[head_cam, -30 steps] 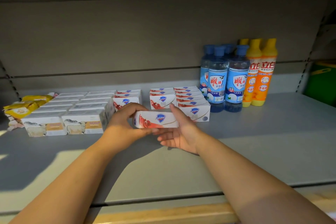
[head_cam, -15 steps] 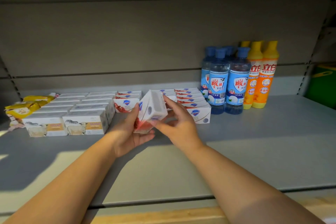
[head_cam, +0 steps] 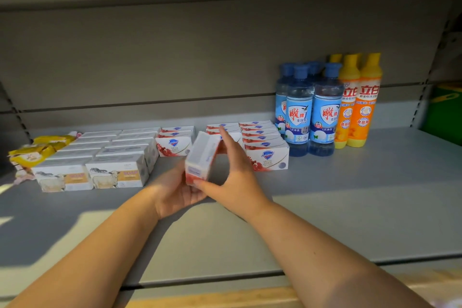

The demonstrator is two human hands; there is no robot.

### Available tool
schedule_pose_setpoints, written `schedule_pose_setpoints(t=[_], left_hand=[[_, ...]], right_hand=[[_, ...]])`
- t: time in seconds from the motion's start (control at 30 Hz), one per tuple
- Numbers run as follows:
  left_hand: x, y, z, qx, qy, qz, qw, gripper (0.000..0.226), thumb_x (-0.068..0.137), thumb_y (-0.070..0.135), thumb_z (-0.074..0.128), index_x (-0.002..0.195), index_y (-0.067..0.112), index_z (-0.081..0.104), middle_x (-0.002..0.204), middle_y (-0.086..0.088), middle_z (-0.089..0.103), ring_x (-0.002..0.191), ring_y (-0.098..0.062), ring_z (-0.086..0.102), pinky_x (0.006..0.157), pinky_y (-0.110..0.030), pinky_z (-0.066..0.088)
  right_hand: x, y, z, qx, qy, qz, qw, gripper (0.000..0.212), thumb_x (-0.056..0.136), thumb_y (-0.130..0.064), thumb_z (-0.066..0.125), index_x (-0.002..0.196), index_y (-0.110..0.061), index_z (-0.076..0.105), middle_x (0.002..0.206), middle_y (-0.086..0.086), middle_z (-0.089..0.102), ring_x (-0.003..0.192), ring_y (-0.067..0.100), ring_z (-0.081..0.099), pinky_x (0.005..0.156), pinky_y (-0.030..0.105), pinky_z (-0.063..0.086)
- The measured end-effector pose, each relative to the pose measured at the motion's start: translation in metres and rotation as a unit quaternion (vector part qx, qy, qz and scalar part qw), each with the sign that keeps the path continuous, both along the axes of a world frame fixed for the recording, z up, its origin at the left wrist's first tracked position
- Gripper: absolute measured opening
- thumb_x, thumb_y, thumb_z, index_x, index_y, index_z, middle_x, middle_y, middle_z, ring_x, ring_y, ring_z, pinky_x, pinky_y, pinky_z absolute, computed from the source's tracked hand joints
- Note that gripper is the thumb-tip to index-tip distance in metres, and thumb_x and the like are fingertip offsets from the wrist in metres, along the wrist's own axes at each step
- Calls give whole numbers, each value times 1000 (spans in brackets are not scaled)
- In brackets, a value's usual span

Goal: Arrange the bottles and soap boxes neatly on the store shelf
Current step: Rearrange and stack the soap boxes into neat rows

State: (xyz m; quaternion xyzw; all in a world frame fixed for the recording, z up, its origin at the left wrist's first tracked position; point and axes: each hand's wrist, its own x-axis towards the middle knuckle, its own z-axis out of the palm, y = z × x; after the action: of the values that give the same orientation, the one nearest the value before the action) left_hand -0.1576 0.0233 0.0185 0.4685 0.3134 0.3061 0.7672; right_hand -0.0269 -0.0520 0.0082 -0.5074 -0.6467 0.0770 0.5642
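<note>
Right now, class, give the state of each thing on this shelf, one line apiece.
held soap box, closed, tilted, in the air
left hand, cradles the box from below
right hand, pinches the box end to end
blue bottles, upright, capped
orange bottles, upright, capped
shelved soap boxes, closed, in rows

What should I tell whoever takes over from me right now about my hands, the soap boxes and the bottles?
Hands: the left hand grips the held soap box from below; the right hand pinches it, thumb at its near end, fingers along its far side. The box is tilted, above the shelf.
Done: sheep-print boxes lined up at left, red-and-white rows in the middle, blue bottles and orange bottles upright at right.
Left: set the held box down, probably in the front gap between the red-and-white rows.
</note>
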Motion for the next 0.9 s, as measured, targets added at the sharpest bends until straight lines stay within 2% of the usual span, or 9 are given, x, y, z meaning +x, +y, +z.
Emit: schedule_pose_setpoints(t=[0.07, 0.13, 0.23, 0.33, 0.4, 0.5, 0.63, 0.73, 0.9], left_hand=[[-5, 3, 4, 0, -10, 37, 999, 44, 83, 40, 59, 118, 14, 62, 102, -6, 66, 80, -16, 60, 78, -29, 49], [-9, 4, 8, -14, -15, 51, 998, 44, 75, 40, 65, 110, 14, 66, 100, -5, 68, 75, -15, 61, 65, -26, 50], [-13, 1, 8, -12, -65, 40, 997, 35, 75, 36, 64, 102, 14, 69, 94, -5, 73, 69, -15, 68, 54, -21, 52], [-12, -2, 11, 69, -123, 25, 990, 33, 79, 41, 58, 93, 16, 75, 94, -5, 73, 72, -15, 70, 52, -21, 52], [-9, -2, 13, 167, -95, 54, 980, 34, 78, 52, 58, 85, 21, 71, 76, 3, 67, 61, -8, 61, 50, -18, 44], [-7, 0, 10, 289, -46, 149, 945, 17, 87, 38, 60, 88, 21, 58, 65, 8, 52, 59, -8, 47, 58, -20, 38], [-9, -9, 7, 431, -34, 136, 892, 25, 69, 36, 67, 93, 31, 70, 80, 12, 66, 72, -3, 56, 67, -14, 46], [-6, -11, 10, 371, -56, 153, 914, 17, 76, 28, 63, 90, 22, 70, 86, 6, 73, 79, -9, 66, 70, -20, 52], [-4, -11, 10, 298, -74, 140, 941, 18, 84, 29, 58, 84, 19, 73, 89, -6, 73, 81, -18, 68, 70, -27, 56]], right_hand=[[5, 2, -2, -17, 50, 15, 998, 105, 65, -30, 84, 139, -47, 11, 132, -18, 36, 124, -2, 33, 105, 10, 25], [8, 4, -4, -39, 91, 33, 995, 103, 64, -26, 85, 138, -48, 17, 134, -12, 40, 126, 5, 39, 107, 22, 34], [11, 9, -4, -49, 103, 26, 993, 84, 61, -22, 87, 131, -26, 41, 129, -3, 48, 120, 10, 47, 102, 32, 42], [15, 9, 0, -98, 154, 59, 981, 60, 61, -18, 87, 110, -28, 55, 110, -11, 62, 100, -1, 59, 83, 18, 49], [19, 9, 3, -154, 279, 153, 936, 52, 63, -15, 82, 105, -30, 55, 96, -15, 67, 85, -4, 65, 74, 12, 50], [21, 9, 9, -256, 464, 288, 798, 46, 66, -38, 65, 105, -15, 59, 86, 7, 68, 68, 18, 68, 66, 28, 58], [25, 6, 12, -412, 467, 361, 694, 77, 67, -70, 50, 104, -3, 62, 69, 12, 63, 54, 19, 63, 51, 27, 55], [29, 5, 12, -467, 427, 388, 670, 89, 60, -76, 50, 99, 2, 69, 69, 13, 66, 51, 17, 64, 46, 25, 54], [29, 5, 9, -441, 445, 405, 666, 78, 61, -69, 56, 92, 0, 73, 81, 17, 69, 64, 21, 68, 58, 28, 57]])
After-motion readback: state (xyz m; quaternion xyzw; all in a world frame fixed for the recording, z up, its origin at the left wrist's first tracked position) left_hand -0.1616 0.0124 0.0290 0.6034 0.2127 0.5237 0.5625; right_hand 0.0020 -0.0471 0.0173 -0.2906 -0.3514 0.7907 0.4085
